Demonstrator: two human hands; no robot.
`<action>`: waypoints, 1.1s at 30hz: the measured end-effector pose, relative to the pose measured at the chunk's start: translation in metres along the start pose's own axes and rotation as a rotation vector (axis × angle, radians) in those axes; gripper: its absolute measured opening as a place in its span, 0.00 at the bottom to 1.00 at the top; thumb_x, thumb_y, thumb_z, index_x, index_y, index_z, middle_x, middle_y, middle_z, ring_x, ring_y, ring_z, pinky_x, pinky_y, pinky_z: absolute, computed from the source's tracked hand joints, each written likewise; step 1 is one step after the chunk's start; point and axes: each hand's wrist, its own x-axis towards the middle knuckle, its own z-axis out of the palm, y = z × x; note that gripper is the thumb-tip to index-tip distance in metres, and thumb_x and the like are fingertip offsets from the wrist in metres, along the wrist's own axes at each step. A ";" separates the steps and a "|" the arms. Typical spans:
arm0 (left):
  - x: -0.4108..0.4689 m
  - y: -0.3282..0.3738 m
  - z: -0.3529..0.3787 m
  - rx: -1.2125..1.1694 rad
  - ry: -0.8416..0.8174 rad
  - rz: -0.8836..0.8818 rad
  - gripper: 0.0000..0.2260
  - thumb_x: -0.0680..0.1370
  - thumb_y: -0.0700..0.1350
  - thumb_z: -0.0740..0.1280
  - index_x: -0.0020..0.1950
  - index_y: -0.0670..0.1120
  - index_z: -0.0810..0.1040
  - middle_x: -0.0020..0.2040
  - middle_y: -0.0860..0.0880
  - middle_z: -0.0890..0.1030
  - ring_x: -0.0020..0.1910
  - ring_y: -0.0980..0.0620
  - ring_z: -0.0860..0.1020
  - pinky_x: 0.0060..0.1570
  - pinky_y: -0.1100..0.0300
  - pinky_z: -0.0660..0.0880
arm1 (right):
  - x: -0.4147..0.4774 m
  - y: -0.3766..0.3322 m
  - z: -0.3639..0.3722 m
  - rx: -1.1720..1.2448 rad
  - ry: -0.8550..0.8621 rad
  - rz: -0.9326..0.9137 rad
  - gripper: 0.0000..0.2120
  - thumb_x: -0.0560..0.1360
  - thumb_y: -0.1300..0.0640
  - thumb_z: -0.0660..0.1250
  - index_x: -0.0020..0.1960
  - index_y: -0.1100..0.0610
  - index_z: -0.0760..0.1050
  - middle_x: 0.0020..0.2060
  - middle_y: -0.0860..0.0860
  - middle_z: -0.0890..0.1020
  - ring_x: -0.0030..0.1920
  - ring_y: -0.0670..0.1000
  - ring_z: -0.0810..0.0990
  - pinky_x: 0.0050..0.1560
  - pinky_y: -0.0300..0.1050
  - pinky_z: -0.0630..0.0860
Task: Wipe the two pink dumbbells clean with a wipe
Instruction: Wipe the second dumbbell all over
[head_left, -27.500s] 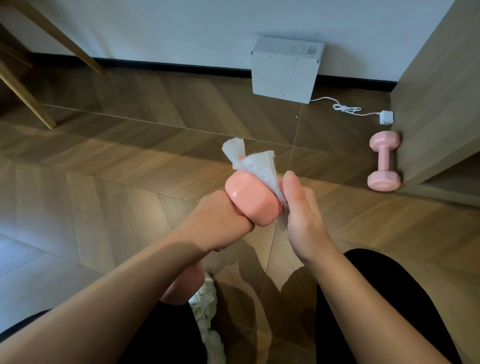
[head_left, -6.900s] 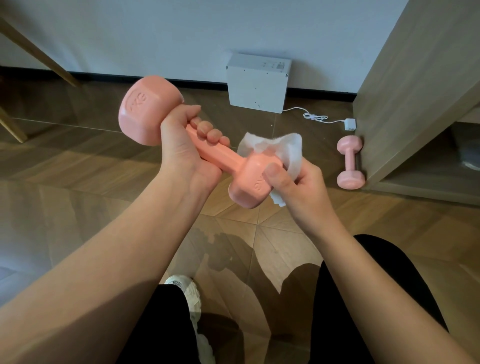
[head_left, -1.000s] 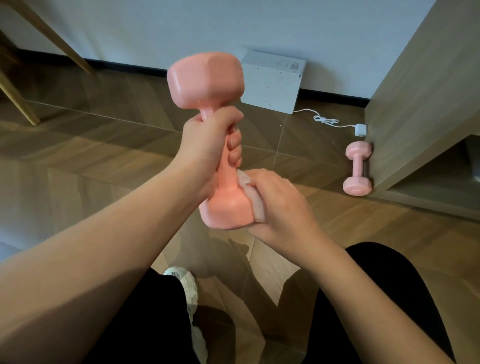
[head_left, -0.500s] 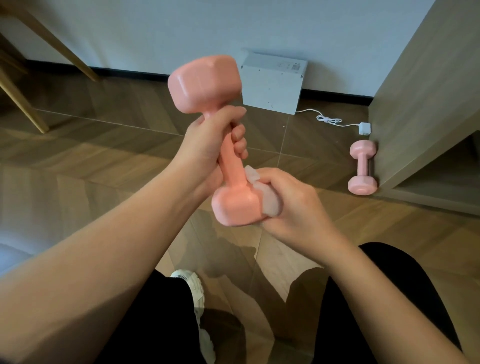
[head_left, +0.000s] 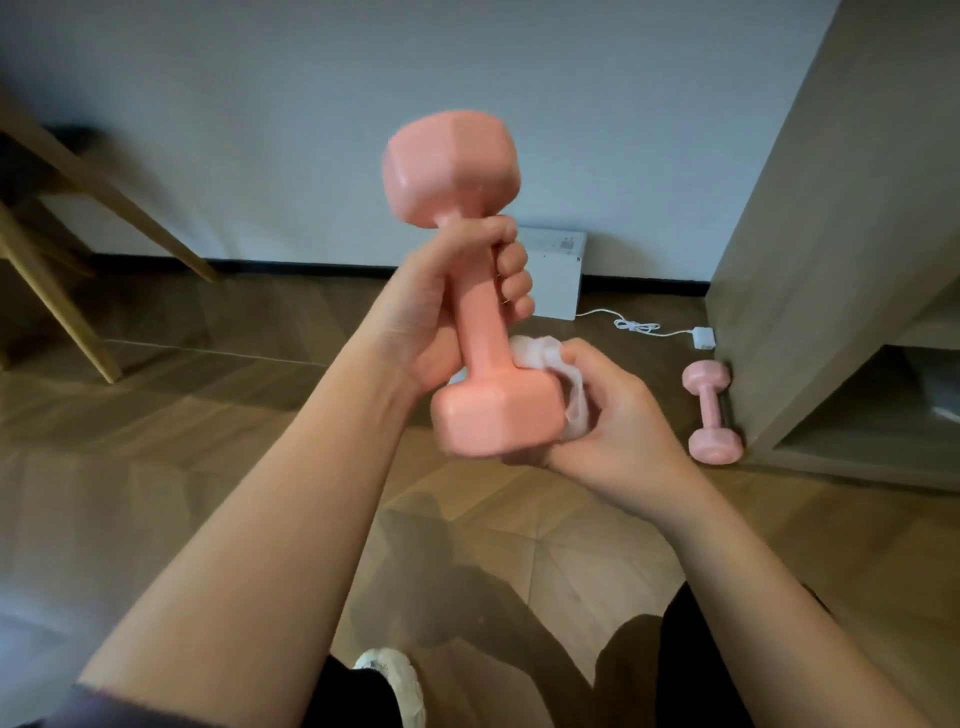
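A left hand (head_left: 436, 317) grips a rigid, likely heavy pink dumbbell (head_left: 475, 291) upright by its narrow handle while the right hand (head_left: 613, 421) presses a soft wipe (head_left: 566, 379) against its lower head.

Dim, soft indoor light is falling on the brown herringbone wooden floor (head_left: 156, 467), seemingly from overhead, and is casting diffuse dark shadows near its bottom edge. Motion blur is smearing the raised pink hexagonal-headed dumbbell (head_left: 480, 322) and the crumpled white wipe (head_left: 545, 356). Wide-angle distortion is tilting the tall beige wooden cabinet (head_left: 831, 234) at the right edge.
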 end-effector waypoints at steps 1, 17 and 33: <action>0.003 0.006 0.005 -0.033 -0.043 0.000 0.02 0.74 0.43 0.62 0.44 0.46 0.73 0.33 0.50 0.74 0.30 0.53 0.74 0.33 0.61 0.74 | 0.006 -0.006 -0.004 0.039 0.019 -0.013 0.25 0.58 0.56 0.83 0.49 0.49 0.75 0.40 0.37 0.78 0.40 0.37 0.74 0.41 0.30 0.69; -0.004 0.074 0.031 -0.031 0.146 0.344 0.15 0.79 0.44 0.63 0.33 0.50 0.64 0.21 0.54 0.61 0.18 0.56 0.61 0.20 0.65 0.62 | 0.065 -0.081 -0.020 -0.586 -0.005 -0.508 0.15 0.68 0.64 0.76 0.52 0.59 0.75 0.47 0.52 0.79 0.48 0.54 0.79 0.49 0.50 0.73; -0.005 0.051 0.028 0.053 0.195 0.258 0.13 0.77 0.43 0.66 0.35 0.48 0.66 0.22 0.52 0.62 0.19 0.54 0.62 0.22 0.65 0.62 | 0.042 -0.063 -0.008 -0.780 0.071 -0.523 0.12 0.66 0.69 0.70 0.49 0.62 0.77 0.46 0.54 0.81 0.49 0.54 0.78 0.63 0.43 0.68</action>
